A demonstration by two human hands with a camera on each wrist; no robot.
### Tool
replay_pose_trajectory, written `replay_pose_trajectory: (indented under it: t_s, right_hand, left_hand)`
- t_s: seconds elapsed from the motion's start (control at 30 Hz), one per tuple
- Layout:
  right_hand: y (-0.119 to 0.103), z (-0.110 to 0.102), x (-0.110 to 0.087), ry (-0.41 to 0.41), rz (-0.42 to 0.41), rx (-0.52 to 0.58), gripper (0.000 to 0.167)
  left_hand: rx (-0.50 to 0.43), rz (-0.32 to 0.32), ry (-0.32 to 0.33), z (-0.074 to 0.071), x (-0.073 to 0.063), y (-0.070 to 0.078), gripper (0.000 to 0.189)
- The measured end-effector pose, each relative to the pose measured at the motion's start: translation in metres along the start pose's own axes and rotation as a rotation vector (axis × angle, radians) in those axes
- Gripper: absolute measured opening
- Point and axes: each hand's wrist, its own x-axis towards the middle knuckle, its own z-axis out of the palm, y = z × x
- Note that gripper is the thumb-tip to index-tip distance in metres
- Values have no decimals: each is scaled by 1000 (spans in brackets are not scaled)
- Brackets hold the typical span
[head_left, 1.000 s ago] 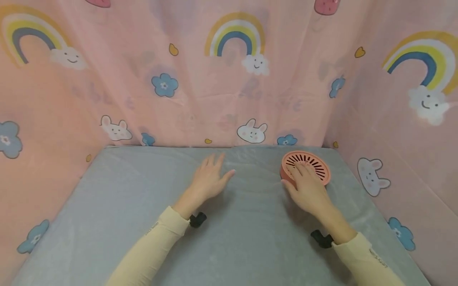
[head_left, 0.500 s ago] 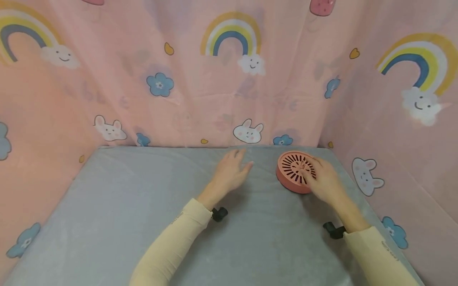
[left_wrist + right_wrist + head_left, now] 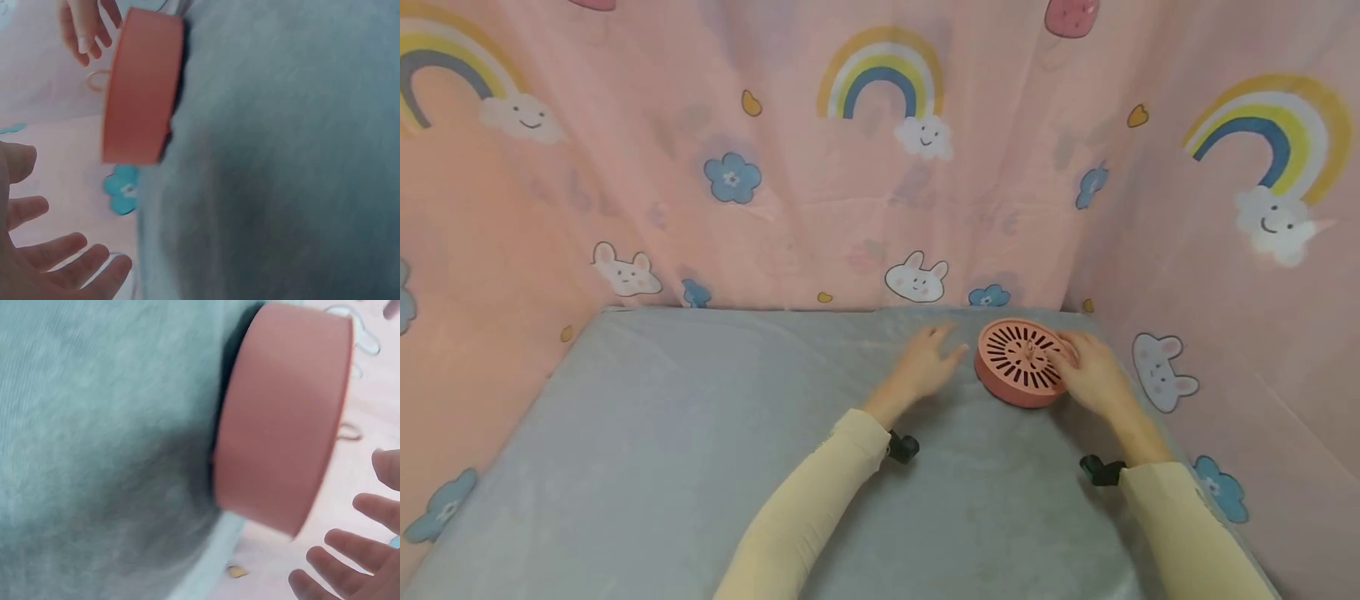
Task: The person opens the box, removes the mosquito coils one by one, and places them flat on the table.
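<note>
pink box (image 3: 1021, 363), round with a slotted lid, sits on the grey mat (image 3: 700, 450) near the far right corner, by the pink curtain (image 3: 775, 167). from the head view the right hand (image 3: 1093, 375) rests against its right rim, but whether it grips cannot be told; the left hand (image 3: 925, 367) hovers just left of it, released, fingers spread and apart from the box. only the head view shows the slots; the wrist views show the plain side wall (image 3: 140, 87) and loose fingers (image 3: 350, 547) near it. compared with a second ago, the left hand has come much closer to the box, and the right hand has slid from the lid top to the rim.
</note>
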Motion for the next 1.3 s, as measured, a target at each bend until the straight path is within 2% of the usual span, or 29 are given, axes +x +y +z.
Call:
replay_pose_trajectory:
  t_s: [0.23, 0.47, 0.67, 0.87, 1.13, 1.3]
  right_hand:
    - [21, 8, 4, -50, 62, 81, 59]
    - [33, 18, 8, -96, 162, 227, 63]
    - [38, 23, 8, -90, 171, 303, 61]
    - [42, 26, 7, -73, 166, 366, 61]
    - [45, 28, 8, -48, 225, 427, 65]
    - [44, 29, 7, -39, 232, 457, 64]
  left_hand:
    - [-102, -9, -2, 27, 7, 5, 53]
    - [-189, -39, 23, 44, 15, 9, 46]
    - [-258, -71, 41, 57, 20, 9, 44]
    - [-319, -77, 25, 61, 21, 13, 45]
    - [-402, -134, 33, 65, 20, 20, 42]
    - [-454, -176, 43, 63, 19, 23, 41]
